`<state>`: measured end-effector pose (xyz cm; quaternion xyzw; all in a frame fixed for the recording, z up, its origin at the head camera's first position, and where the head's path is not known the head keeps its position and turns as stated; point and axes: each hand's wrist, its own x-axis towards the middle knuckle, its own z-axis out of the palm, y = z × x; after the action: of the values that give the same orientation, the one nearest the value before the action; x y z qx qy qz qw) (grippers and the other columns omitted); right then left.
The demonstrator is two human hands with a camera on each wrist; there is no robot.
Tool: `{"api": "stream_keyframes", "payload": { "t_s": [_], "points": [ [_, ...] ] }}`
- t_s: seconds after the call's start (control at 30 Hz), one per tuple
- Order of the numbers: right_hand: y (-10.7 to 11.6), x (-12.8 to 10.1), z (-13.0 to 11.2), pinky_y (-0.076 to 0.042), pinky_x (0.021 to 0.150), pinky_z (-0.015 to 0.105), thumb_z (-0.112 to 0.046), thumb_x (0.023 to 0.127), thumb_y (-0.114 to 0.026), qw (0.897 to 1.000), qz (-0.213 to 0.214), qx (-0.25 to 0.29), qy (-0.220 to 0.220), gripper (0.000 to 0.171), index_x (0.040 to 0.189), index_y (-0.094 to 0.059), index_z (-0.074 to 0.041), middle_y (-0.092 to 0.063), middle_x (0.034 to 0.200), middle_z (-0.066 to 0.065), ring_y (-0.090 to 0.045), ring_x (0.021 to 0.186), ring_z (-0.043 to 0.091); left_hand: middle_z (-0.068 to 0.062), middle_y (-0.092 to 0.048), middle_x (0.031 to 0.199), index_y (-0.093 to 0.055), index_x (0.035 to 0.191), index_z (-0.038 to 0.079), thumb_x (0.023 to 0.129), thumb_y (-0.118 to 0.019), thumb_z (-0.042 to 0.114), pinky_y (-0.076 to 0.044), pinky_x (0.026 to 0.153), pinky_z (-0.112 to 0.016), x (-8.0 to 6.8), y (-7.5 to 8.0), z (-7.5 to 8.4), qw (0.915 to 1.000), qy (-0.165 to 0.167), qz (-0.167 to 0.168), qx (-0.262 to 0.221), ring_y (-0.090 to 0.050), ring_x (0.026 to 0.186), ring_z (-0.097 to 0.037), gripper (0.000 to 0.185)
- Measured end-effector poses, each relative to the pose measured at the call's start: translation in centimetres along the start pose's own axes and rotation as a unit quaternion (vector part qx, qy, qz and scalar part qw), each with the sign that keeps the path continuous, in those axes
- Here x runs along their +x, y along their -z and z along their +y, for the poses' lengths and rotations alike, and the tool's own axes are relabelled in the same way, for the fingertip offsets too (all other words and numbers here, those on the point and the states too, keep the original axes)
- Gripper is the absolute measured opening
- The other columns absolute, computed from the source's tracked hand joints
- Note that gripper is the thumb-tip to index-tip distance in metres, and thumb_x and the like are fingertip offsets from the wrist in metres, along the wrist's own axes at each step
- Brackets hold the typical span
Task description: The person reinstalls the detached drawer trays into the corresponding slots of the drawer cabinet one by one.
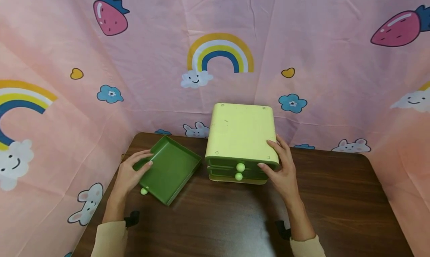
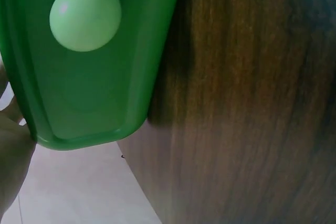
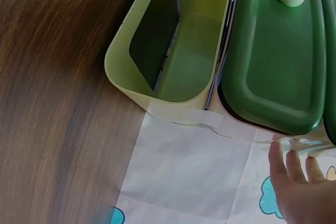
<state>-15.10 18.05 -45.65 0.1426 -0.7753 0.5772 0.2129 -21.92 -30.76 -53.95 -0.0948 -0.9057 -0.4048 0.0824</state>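
Note:
A green drawer (image 1: 171, 171) with a pale round knob (image 1: 144, 191) sits angled at the left of the table, its inside bare. My left hand (image 1: 129, 174) grips its left side wall, fingertips over the rim; the left wrist view shows the drawer's front (image 2: 89, 87). To its right stands a pale yellow-green drawer cabinet (image 1: 242, 132). Two green drawers with round knobs fill its upper slots, while the bottom slot (image 3: 191, 61) is hollow. My right hand (image 1: 285, 171) rests against the cabinet's right side, index finger on the top edge and thumb at the front.
The dark wooden table (image 1: 221, 219) bears both things. A pink patterned cloth (image 1: 228, 89) hangs close behind the cabinet and along both sides. Dark wrist straps (image 1: 132, 219) show at both wrists.

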Motion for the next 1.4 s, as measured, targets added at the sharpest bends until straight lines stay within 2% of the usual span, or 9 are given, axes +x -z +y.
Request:
{"api": "stream_keyframes", "payload": {
  "t_s": [0.17,0.43,0.67,0.87,1.17,1.4],
  "points": [
    [-0.1,0.0,-0.1,-0.037,0.103,0.017,0.014,0.079,-0.076,1.0,0.002,-0.001,-0.004,0.068,0.141,-0.051,0.003,-0.026,0.157,0.023,-0.03,0.142,0.037,-0.011,-0.055,0.141,-0.068,0.129,0.011,0.098,-0.067,0.029,-0.036,0.099,-0.065,-0.1,0.4,-0.1,0.9999,0.003,0.001,0.015,-0.045,0.132,-0.041,0.036],
    [-0.1,-0.1,-0.2,-0.038,0.102,0.016,0.014,0.08,-0.076,1.0,0.0,-0.002,-0.01,0.068,0.141,-0.051,0.003,-0.025,0.157,0.023,-0.03,0.142,0.035,-0.013,-0.054,0.142,-0.068,0.128,0.009,0.098,-0.066,0.029,-0.032,0.101,-0.067,-0.8,0.7,-0.9,0.9997,0.022,-0.01,0.006,-0.043,0.133,-0.043,0.036],
    [-0.1,-0.1,-0.3,-0.038,0.101,0.016,0.014,0.079,-0.076,1.0,0.004,-0.006,-0.009,0.067,0.14,-0.052,0.003,-0.026,0.157,0.024,-0.031,0.142,0.038,-0.014,-0.052,0.144,-0.067,0.129,0.008,0.098,-0.066,0.028,-0.034,0.099,-0.066,-0.5,0.6,-1.6,0.9993,0.025,-0.023,0.016,-0.042,0.134,-0.044,0.037],
    [-0.1,-0.2,-0.3,-0.038,0.101,0.016,0.014,0.079,-0.076,1.0,0.003,-0.008,-0.009,0.067,0.141,-0.051,0.003,-0.025,0.157,0.024,-0.031,0.142,0.037,-0.015,-0.047,0.148,-0.065,0.132,0.008,0.099,-0.063,0.033,-0.031,0.099,-0.068,-0.4,0.5,-2.2,0.9978,0.046,-0.043,0.023,-0.037,0.136,-0.046,0.041],
    [-0.1,-0.2,-0.3,-0.037,0.102,0.016,0.013,0.079,-0.076,1.0,0.002,-0.017,-0.011,0.068,0.141,-0.052,0.002,-0.026,0.157,0.023,-0.031,0.143,0.037,-0.015,-0.046,0.149,-0.064,0.133,0.009,0.101,-0.059,0.034,-0.027,0.103,-0.069,-0.4,0.6,-3.0,0.9964,0.069,-0.041,-0.027,-0.034,0.139,-0.044,0.041],
    [-0.1,-0.1,-0.2,-0.037,0.103,0.016,0.013,0.079,-0.076,1.0,0.0,-0.016,-0.011,0.067,0.141,-0.051,0.002,-0.025,0.157,0.023,-0.031,0.142,0.037,-0.019,-0.041,0.152,-0.057,0.142,0.014,0.101,-0.057,0.043,-0.026,0.102,-0.072,-0.5,0.6,-3.8,0.9919,0.108,-0.065,0.012,-0.032,0.139,-0.049,0.05]
  ]
}}
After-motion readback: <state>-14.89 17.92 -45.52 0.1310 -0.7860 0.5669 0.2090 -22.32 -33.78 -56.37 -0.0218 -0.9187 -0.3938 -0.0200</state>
